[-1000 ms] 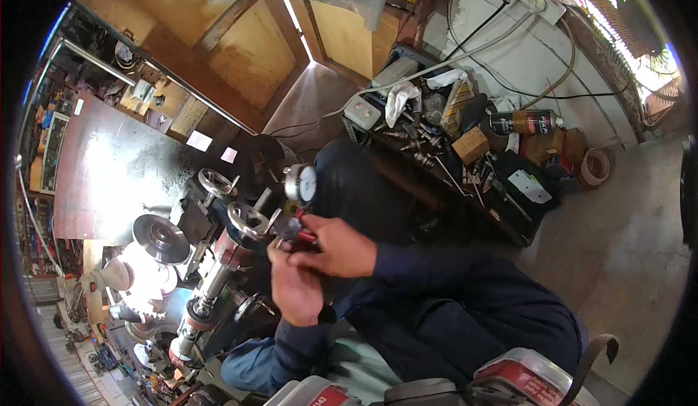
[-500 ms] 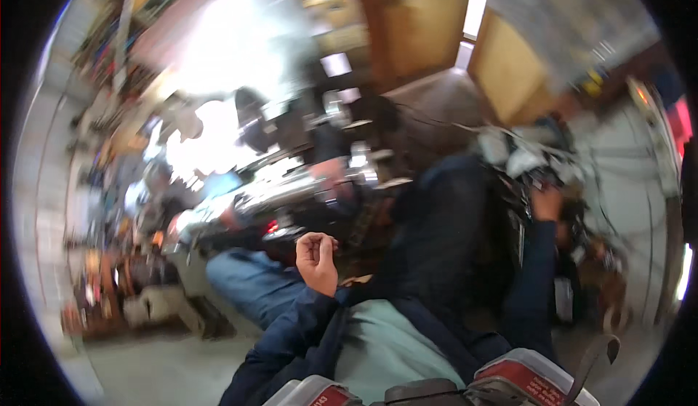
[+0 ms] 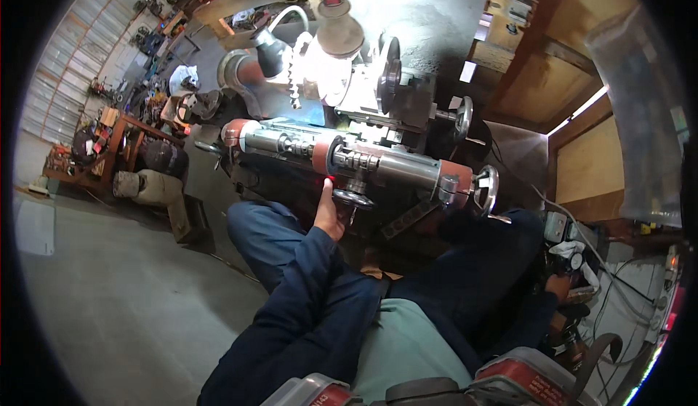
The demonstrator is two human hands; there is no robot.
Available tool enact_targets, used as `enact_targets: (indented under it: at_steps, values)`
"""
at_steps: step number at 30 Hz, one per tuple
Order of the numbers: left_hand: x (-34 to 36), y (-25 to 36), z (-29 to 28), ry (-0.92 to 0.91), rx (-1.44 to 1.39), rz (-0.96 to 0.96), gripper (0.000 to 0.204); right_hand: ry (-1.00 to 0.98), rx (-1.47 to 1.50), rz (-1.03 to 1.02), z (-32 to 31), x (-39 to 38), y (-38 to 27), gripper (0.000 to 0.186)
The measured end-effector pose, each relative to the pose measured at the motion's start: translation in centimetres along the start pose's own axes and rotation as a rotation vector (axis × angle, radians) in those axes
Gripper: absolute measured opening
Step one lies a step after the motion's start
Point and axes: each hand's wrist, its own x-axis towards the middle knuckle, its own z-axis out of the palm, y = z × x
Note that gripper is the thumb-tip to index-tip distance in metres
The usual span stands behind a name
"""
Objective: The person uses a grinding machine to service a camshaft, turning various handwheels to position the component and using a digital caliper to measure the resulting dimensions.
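Note:
My left hand is at the front of a grinding machine. One finger stretches up to a small red glow just under the machine's red collar; its other fingers are partly hidden, and I see nothing held. Close beside it on the right is a small metal handwheel. Far out to the right, my right hand reaches into a cluttered spot by a round dial gauge and a white cloth. Its fingers are hidden there, so any hold cannot be made out.
Behind the collar stands the grinding wheel, under a bright lamp. Larger handwheels stick out at the machine's right end and farther back. A loose cable runs down at the right. A rusty metal frame stands at left.
The view has turned and sharpened from a blur. My left hand, earlier curled with fingers together in front of me, now stretches a finger to the machine. My right hand stays at the right-side clutter.

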Motion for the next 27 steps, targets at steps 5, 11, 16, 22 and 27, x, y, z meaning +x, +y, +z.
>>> enact_targets:
  at_steps: [5, 11, 16, 22, 27]
  values:
    - [2.1, 0.0, -1.6, -0.344, -0.088, -0.078, 0.087, -0.129, 0.012, 0.358, -5.5, -0.8, -7.0, 0.04]
    - [1.5, 2.0, -2.2, -0.505, 0.05, -0.401, 0.093, -0.247, -0.149, 0.318, 3.3, 11.9, 4.1, 0.047]
    - [2.1, 1.7, -4.2, -0.543, -0.043, -0.377, 0.084, -0.261, -0.304, 0.357, 4.7, 10.5, 2.9, 0.073]
    - [2.5, 1.7, -4.5, -0.497, -0.12, -0.333, 0.06, -0.037, -0.345, -0.018, 1.2, 0.9, 0.1, 0.061]
    - [0.7, 3.1, -1.5, -0.415, 0.161, -0.147, 0.064, -0.139, -0.338, 0.094, -2.6, -1.1, -2.7, 0.055]
